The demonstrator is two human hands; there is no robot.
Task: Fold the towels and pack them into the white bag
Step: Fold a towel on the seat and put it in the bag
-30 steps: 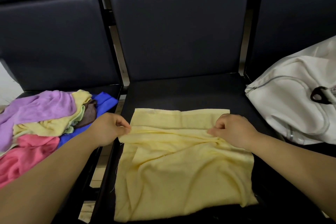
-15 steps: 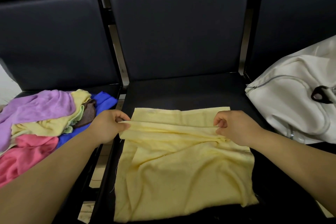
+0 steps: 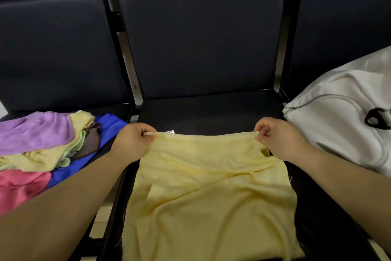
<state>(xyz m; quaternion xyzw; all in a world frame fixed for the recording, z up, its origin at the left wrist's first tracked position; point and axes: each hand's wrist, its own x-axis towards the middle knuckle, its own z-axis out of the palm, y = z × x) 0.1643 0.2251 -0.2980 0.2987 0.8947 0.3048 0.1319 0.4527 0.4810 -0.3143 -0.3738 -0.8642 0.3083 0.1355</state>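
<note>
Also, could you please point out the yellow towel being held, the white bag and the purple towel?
yellow towel (image 3: 211, 186), head view, the middle of the spread cloth.
white bag (image 3: 330, 131), head view, its front panel.
purple towel (image 3: 36, 131), head view, its broad upper fold.

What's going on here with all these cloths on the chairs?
A person is folding towels. The left hand and right hand each pinch a far corner of a yellow towel, holding that edge taut above the middle seat while the rest lies rumpled on it. A pile of towels in several colours waits unfolded on the seat to the left. The white bag sits on the right; whether anything is inside cannot be seen.
</note>
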